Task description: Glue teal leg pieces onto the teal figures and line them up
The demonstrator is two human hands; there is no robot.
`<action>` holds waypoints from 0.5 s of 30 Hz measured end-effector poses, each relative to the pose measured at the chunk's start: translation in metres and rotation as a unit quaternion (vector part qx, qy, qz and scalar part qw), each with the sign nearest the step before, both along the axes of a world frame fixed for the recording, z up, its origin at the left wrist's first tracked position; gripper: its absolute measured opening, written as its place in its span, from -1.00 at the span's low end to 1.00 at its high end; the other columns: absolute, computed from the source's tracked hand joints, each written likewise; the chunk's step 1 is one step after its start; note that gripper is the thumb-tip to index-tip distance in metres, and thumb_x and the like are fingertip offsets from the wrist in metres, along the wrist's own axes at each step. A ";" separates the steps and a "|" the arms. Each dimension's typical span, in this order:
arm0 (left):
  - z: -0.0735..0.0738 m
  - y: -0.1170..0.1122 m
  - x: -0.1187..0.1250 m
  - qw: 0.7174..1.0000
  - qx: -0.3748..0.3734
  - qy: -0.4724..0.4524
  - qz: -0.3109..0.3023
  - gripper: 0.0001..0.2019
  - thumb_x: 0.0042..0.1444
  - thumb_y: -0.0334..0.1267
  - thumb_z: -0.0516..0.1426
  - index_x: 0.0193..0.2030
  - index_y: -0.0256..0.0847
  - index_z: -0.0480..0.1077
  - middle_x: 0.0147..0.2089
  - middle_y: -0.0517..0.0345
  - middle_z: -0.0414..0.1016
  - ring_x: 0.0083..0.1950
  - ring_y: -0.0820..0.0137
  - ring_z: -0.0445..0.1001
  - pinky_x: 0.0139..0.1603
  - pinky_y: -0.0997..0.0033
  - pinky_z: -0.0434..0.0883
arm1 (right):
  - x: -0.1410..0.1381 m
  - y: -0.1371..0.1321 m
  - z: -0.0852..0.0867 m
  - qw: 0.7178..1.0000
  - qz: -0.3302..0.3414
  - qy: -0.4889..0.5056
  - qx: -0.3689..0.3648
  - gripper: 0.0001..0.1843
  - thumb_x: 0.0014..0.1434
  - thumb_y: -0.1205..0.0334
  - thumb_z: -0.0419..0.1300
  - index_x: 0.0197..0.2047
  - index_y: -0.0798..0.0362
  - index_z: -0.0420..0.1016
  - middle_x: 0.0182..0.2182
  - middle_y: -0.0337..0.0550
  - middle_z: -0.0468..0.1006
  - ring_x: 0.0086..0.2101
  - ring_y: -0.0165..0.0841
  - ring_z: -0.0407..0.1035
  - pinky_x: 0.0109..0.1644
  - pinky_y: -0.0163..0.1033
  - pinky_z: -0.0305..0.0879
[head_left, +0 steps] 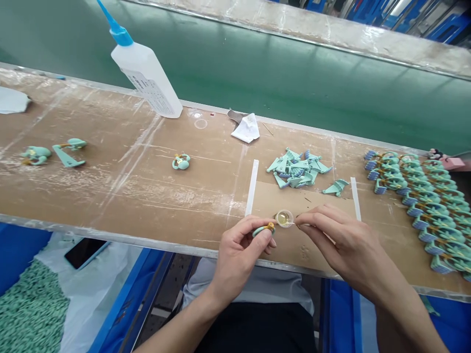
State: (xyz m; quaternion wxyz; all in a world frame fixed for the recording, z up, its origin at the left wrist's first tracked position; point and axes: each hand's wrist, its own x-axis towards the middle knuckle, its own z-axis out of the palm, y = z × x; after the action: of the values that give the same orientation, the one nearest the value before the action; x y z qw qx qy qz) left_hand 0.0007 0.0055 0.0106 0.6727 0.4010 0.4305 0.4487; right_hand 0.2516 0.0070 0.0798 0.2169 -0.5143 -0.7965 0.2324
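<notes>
My left hand (pixel 245 250) is closed around a small mint-green toy part (pixel 263 229) with a brown-orange end; the fingers cover much of it. My right hand (pixel 340 238) pinches a thin pale stick (pixel 290 223), whose tip is at the rim of a small clear cup (pixel 284 218) of yellowish liquid. The cup stands on the cardboard between both hands. Beyond it lies a pile of mint-green wing-shaped pieces (pixel 298 169), some with bluish-purple parts. One wing-shaped piece (pixel 335 187) lies apart, to the right of the pile.
Rows of assembled mint-green parts (pixel 423 206) fill the right side. A white bottle with a blue nozzle (pixel 147 78) stands at the back left. A crumpled white cloth (pixel 246 128), a single green part (pixel 181 162) and a phone (pixel 86 251) over a blue bin are also around.
</notes>
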 end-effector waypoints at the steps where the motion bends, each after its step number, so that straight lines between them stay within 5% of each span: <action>1: 0.000 -0.001 0.002 1.000 0.003 0.004 0.006 -0.79 0.49 -0.12 0.40 0.02 -0.19 0.82 -0.07 -0.02 0.73 -0.20 0.30 0.72 -0.16 0.35 0.68 | -0.002 -0.002 -0.002 0.999 -0.024 0.019 0.012 -0.81 0.74 0.33 0.26 0.17 -0.12 0.69 -0.02 -0.21 0.76 -0.06 -0.26 0.63 -0.01 -0.16 0.43; 7: -0.001 -0.002 0.004 0.999 0.024 0.022 0.010 -0.85 0.46 -0.18 0.43 -0.02 -0.18 0.84 -0.02 -0.07 0.76 -0.21 0.28 0.75 -0.24 0.35 0.70 | -0.024 -0.024 -0.017 0.953 -0.218 0.207 0.028 -0.85 0.65 0.27 0.40 0.05 -0.20 0.80 -0.09 -0.28 0.82 -0.14 -0.26 0.65 -0.11 -0.16 0.44; 15: -0.001 -0.001 0.003 0.997 0.065 0.051 0.004 -0.89 0.43 -0.27 0.44 -0.02 -0.12 0.87 -0.05 -0.09 0.76 -0.18 0.26 0.69 -0.27 0.37 0.65 | -0.041 -0.024 -0.022 0.940 -0.228 0.254 0.013 -0.84 0.62 0.29 0.41 -0.05 -0.15 0.79 -0.21 -0.30 0.78 -0.21 -0.32 0.62 -0.16 -0.21 0.43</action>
State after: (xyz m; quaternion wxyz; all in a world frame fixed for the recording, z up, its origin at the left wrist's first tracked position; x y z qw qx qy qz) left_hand 0.0038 0.0049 0.0093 0.6207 0.4642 0.4360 0.4574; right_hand 0.2101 -0.0172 0.0576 0.4663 -0.6033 -0.5790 0.2889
